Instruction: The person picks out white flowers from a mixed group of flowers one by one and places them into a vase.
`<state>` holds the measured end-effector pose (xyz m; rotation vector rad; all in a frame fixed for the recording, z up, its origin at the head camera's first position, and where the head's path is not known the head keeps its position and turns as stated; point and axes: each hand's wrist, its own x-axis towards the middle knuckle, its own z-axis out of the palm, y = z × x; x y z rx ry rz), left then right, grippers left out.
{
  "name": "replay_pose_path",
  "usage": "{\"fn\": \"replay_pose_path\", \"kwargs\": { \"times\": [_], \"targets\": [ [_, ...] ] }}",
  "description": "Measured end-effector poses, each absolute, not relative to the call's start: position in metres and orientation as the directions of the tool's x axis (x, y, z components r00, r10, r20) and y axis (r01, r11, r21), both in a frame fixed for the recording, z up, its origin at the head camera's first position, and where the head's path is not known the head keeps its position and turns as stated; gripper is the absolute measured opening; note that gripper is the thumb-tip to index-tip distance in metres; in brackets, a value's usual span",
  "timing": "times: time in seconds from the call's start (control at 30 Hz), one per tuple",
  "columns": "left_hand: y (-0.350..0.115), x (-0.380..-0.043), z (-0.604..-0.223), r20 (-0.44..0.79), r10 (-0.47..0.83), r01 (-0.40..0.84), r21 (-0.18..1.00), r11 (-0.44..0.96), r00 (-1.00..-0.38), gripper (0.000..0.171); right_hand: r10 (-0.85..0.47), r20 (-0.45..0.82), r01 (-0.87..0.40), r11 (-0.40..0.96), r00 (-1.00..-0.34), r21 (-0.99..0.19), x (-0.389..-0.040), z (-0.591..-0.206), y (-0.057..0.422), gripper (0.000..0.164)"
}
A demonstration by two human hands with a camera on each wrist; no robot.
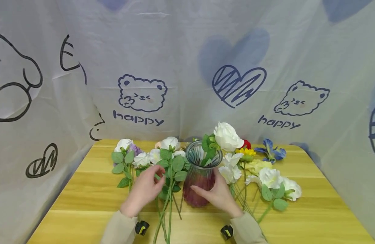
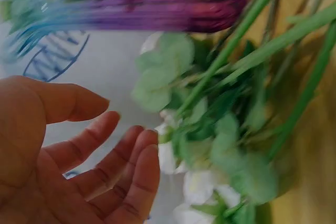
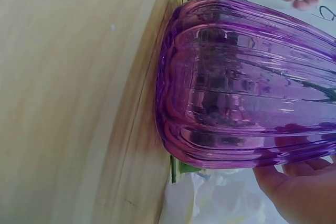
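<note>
A ribbed glass vase [image 1: 200,186], bluish at the rim and purple-pink below, stands on the table holding one white rose [image 1: 227,137] with green leaves. My right hand [image 1: 220,194] grips the vase's right side, thumb across its front and fingers behind. In the right wrist view the vase [image 3: 231,87] fills the middle, and a stem shows through its wall. My left hand [image 1: 146,187] hovers left of the vase above green flower stems [image 1: 170,206], holding nothing. Its fingers are loosely bent and thumb apart from them in the left wrist view.
White flowers [image 1: 142,159] and a purple flower [image 1: 135,149] lie left of the vase. To its right lie a sunflower [image 1: 247,153], a blue flower [image 1: 270,151], yellow petals [image 1: 258,166] and white blooms [image 1: 270,178]. A printed curtain [image 1: 187,67] hangs behind the wooden table [image 1: 315,210].
</note>
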<state>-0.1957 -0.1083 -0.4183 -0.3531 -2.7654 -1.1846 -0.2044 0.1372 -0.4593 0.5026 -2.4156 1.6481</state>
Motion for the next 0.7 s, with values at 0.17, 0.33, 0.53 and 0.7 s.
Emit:
{"fn": "replay_pose_path", "kwargs": {
  "times": [0.17,0.33,0.53,0.7],
  "targets": [
    [-0.096,-0.198,-0.438,0.126,0.241,0.264,0.647,0.715,-0.962,0.014,-0.182,0.323,-0.366,0.309,-0.929,-0.878,-0.199,-0.451,0.136,0.081],
    [-0.087,-0.2,-0.449,0.069,0.276,0.262,0.59,0.764,-0.959,0.013,-0.196,0.341,-0.386,0.29,-0.919,-0.876,-0.192,-0.439,0.132,0.079],
    [-0.082,-0.198,-0.451,0.098,0.284,0.291,0.54,0.79,-0.954,0.009,-0.193,0.324,-0.37,0.299,-0.926,-0.879,-0.201,-0.453,0.135,0.083],
    [-0.082,-0.197,-0.454,0.117,0.308,0.322,0.52,0.791,-0.944,0.011,-0.203,0.315,-0.367,0.321,-0.927,-0.873,-0.203,-0.455,0.137,0.085]
  ]
}}
